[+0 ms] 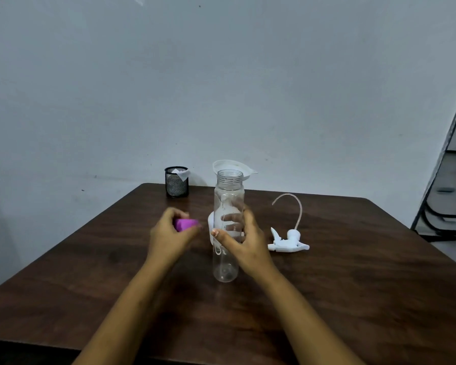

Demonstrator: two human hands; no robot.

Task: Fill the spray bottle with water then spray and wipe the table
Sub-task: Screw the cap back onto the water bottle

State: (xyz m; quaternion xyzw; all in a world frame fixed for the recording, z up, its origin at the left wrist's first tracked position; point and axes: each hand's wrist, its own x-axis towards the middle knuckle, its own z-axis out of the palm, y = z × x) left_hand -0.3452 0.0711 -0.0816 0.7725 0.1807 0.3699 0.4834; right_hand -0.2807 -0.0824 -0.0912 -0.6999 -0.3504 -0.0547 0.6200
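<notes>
Dark wooden table [353, 285] fills the foreground. Over it, the person's left hand [169, 238] pinches a purple cap [186, 224], and the right hand [244, 241] curls round an upright, uncapped clear bottle [225, 259]. Just to the right lies the white spray head [287, 242] with its tube. Behind the clear bottle, a white bottle [210, 225] is mostly hidden, with a funnel [229, 164] above it. A black mesh cup [176, 183] stands at the far edge.

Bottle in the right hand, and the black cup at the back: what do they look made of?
The bottle looks like clear, glossy plastic: the right hand shows through its wall, and the neck has moulded threads. The black cup looks like matte wire mesh, probably metal, given its fine see-through grid.
</notes>
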